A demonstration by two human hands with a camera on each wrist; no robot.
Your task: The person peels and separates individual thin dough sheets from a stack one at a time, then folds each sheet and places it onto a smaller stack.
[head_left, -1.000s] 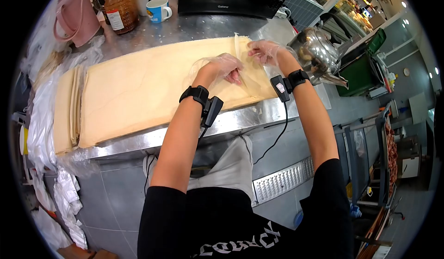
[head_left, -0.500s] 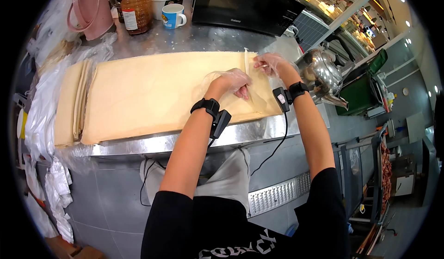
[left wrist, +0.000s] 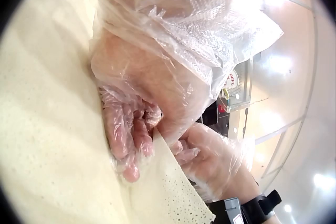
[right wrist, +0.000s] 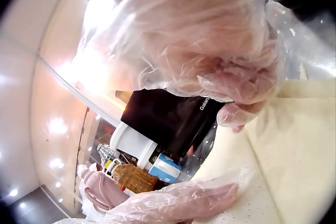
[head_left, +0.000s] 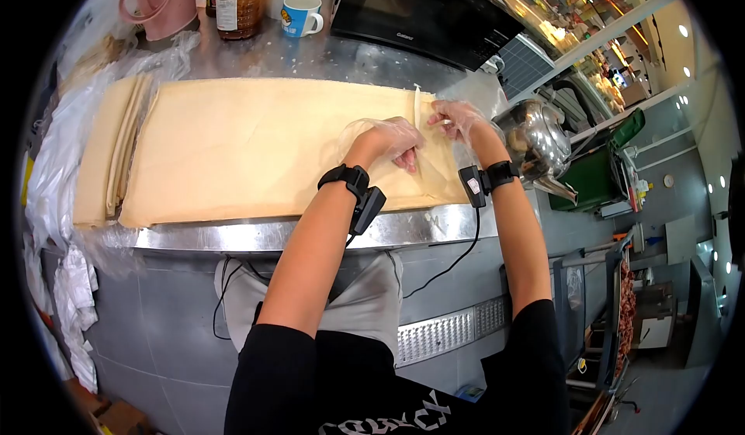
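At the three o'clock end of the long, cream-coloured, rectangular sheet (head_left: 233, 148) on the shiny steel desk (head_left: 365, 58), the clear-plastic-gloved left hand (head_left: 394, 140) still pinches its raised flap (left wrist: 168, 184); the right hand's (head_left: 463, 119) grip (partly hidden) I cannot tell. Little has shifted, so lifting seems barely advanced.

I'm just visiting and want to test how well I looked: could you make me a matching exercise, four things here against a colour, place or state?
Things
1. Large pale sheet
2. Mug
3. Kettle
4. Left hand

Descriptions
A. Shiny silver
B. Inside a clear plastic glove, at the sheet's raised edge
C. White and blue
D. Spread across the metal table

Right pairs
1-D
2-C
3-A
4-B
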